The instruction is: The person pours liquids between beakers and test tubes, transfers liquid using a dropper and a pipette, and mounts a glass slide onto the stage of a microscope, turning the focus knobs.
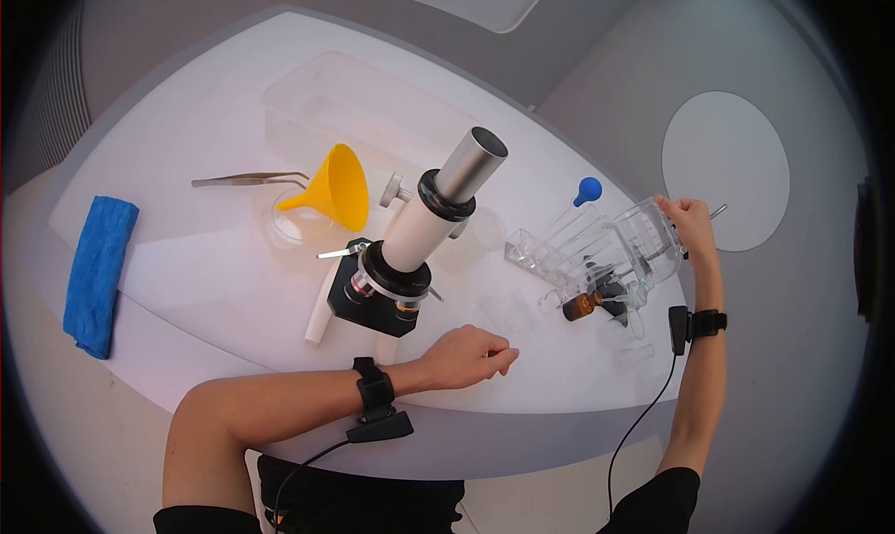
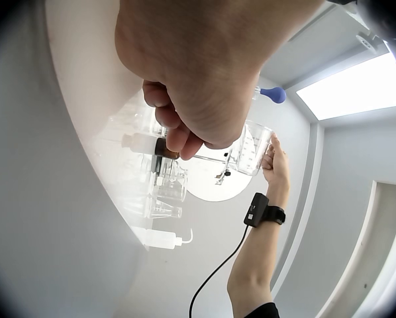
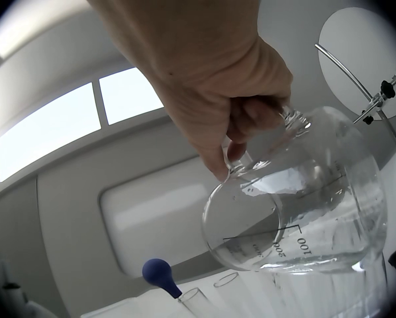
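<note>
Two bare hands: left [image 1: 471,357] and right [image 1: 688,225], over the white desk [image 1: 186,282].
Right fingers: bent closed round the handle of a clear glass beaker [image 3: 297,218] with dark printed graduations.
Beaker position: right of centre in the head view, just left of the right fingers; below them in the right wrist view, joined to them at the handle. Whether its base touches the desk, I cannot tell.
Left fingers: loosely curled, no object visible in them, well apart from the beaker, near the desk's lower edge.
Near the beaker: a small brown glass bottle [image 1: 578,307], clear glassware [image 1: 550,259] and a round blue rubber bulb [image 1: 587,191].
Centre: a white, black and silver microscope [image 1: 415,245].
Left side: a yellow plastic funnel [image 1: 343,189], metal tweezers [image 1: 244,179] and, at far left, a folded blue cloth [image 1: 101,273].
</note>
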`<action>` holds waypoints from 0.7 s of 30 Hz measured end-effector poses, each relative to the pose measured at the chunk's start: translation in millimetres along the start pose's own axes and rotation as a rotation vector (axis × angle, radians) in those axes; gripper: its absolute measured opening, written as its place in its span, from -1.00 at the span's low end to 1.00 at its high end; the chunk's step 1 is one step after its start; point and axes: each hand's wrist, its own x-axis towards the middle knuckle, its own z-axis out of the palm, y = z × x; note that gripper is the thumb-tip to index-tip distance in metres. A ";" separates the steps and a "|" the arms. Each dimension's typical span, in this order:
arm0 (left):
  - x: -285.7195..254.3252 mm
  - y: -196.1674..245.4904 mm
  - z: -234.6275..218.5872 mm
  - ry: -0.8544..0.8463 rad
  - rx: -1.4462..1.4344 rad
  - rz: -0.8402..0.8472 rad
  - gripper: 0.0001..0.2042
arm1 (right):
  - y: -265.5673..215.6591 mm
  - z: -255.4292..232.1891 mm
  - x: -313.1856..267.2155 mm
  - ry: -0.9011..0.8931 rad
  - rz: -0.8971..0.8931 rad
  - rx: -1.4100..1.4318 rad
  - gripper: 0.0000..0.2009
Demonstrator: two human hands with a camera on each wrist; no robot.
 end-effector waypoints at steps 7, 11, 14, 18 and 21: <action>-0.3 -0.3 1.3 0.037 -0.026 0.030 -0.56 | -2.5 -0.3 -0.1 -0.002 -0.001 -0.013 -0.55; 0.4 -1.1 1.7 0.037 -0.024 0.031 -0.56 | -0.6 -1.8 1.6 -0.010 -0.007 -0.020 -0.54; 0.5 0.1 1.3 0.035 -0.024 0.025 -0.56 | 1.3 -1.5 1.0 -0.011 0.000 -0.018 -0.53; -0.6 2.0 0.3 0.028 -0.021 0.015 -0.56 | 3.1 -1.4 1.8 -0.010 0.021 -0.019 -0.53; -0.4 3.0 -1.0 0.011 -0.018 0.000 -0.58 | 5.8 -1.5 3.0 -0.010 0.014 0.001 -0.52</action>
